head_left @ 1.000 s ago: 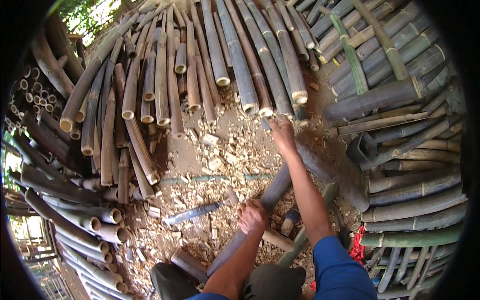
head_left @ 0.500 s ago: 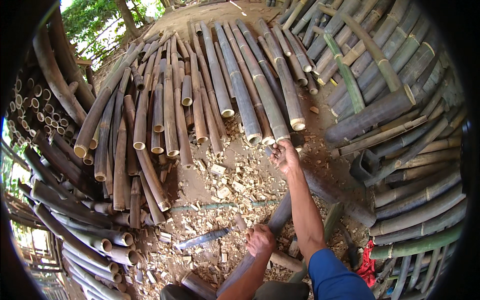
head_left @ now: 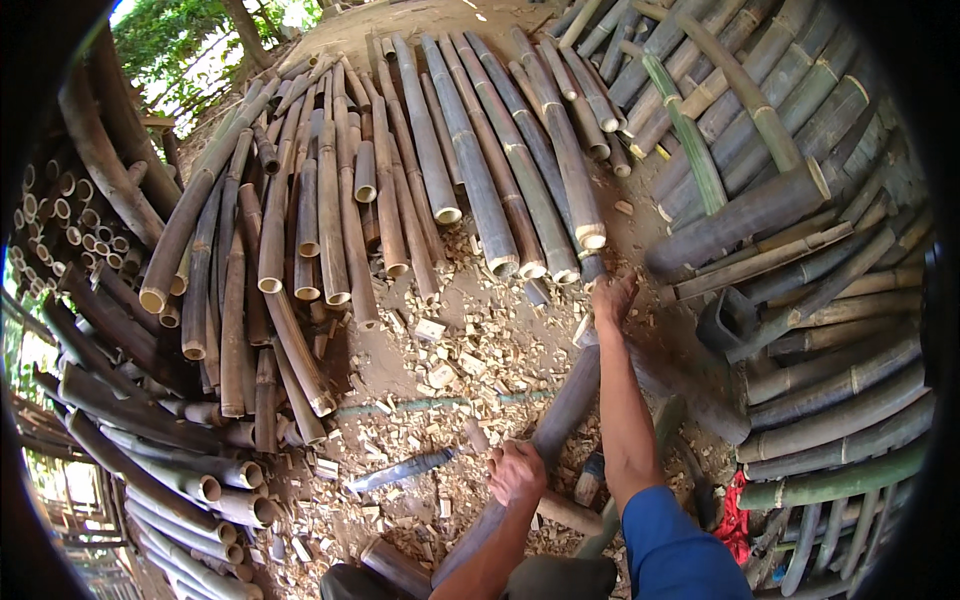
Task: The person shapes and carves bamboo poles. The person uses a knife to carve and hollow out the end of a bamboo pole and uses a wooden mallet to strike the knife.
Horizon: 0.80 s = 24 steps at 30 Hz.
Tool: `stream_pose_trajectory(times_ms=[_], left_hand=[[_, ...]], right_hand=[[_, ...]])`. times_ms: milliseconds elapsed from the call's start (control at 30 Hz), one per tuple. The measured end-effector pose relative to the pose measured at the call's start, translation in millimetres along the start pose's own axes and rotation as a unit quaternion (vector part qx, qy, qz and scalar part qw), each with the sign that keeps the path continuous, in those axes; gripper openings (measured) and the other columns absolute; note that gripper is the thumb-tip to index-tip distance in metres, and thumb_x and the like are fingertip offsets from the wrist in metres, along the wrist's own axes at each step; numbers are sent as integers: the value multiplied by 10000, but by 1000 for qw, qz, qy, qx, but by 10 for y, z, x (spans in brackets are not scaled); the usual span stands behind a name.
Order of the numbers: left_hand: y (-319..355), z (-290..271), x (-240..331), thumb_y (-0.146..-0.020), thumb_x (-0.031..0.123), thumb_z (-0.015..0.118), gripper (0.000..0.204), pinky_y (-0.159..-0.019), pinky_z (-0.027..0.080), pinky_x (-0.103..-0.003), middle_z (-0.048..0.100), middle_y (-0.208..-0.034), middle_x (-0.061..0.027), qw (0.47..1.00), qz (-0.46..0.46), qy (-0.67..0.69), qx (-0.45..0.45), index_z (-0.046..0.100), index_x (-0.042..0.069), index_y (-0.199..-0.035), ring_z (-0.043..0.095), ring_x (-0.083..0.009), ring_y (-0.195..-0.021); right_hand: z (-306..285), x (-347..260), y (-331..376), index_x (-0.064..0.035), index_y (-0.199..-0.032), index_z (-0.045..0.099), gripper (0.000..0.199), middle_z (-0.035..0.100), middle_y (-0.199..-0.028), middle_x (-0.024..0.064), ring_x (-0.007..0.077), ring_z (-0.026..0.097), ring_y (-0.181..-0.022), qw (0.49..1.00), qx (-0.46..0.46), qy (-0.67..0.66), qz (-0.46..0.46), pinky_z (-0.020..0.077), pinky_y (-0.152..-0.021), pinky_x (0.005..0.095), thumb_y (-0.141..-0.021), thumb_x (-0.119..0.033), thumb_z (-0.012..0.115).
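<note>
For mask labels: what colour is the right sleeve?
Right sleeve is blue; best in the head view.

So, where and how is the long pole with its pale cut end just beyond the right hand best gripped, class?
Probably just behind the pale cut end of the long pole, from its right side: that end faces the camera, and ground shows there, while neighbouring poles crowd its left. Its round body suits a wrap-around grip.

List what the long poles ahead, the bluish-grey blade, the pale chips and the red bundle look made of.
Long poles: bamboo, smooth and dull; ringed joints and hollow ends show it.
Blade: probably metal, judging by its flat, bluish-grey face.
Pale chips: likely bamboo or wood, raw and unpolished.
Red bundle: thin cloth or plastic; crumpled folds leave it open.
</note>
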State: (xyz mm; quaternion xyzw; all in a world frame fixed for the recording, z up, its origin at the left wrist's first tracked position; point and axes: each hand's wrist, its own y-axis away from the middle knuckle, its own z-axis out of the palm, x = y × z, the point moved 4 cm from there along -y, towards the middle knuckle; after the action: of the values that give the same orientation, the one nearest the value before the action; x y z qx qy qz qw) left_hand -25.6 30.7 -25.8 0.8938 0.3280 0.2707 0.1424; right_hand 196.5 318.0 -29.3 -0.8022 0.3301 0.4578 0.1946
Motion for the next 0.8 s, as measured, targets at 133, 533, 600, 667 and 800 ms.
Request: stream_pose_trajectory(times_ms=[133,533,600,667,800], left_hand=[[94,37,109,-987,322,485,365,-1032,451,-604,663,-1222,-219,999,11,23,-28,705,56,-1104,592,-408,-1220],[59,71,56,-984,342,463,368,-952,510,-590,684,-1180,-197,1000,23,-5,6,715,92,-1082,634,-445,-1136],[76,83,87,-987,341,460,371,-979,488,-595,674,-1199,-201,1000,16,3,-11,705,84,-1097,611,-431,-1177],[121,102,155,-995,342,455,380,-1029,443,-607,654,-1231,-212,999,7,18,-45,684,68,-1124,569,-405,-1248],[44,15,68,-993,339,456,380,-1022,450,-612,655,-1227,-216,1000,2,9,-22,688,65,-1119,572,-412,-1246]], right_hand=[[19,384,-527,26,-1479,457,807,523,-1444,320,428,508,-1351,997,-76,-3,-33,422,-1114,467,-803,-263,790],[62,446,-408,46,-1287,601,718,680,-1161,215,327,664,-1033,992,-112,-49,-32,516,-902,433,-782,-403,843],[71,562,-556,18,-1111,659,583,692,-942,126,276,653,-839,974,-61,-220,13,515,-786,415,-862,-502,746],[-12,657,-584,6,-1092,662,586,685,-852,87,240,649,-774,973,-4,-215,85,522,-718,393,-894,-544,694],[132,279,-285,33,-1311,577,780,664,-1082,154,163,640,-679,946,-218,-231,66,471,-492,321,-874,-602,691]])
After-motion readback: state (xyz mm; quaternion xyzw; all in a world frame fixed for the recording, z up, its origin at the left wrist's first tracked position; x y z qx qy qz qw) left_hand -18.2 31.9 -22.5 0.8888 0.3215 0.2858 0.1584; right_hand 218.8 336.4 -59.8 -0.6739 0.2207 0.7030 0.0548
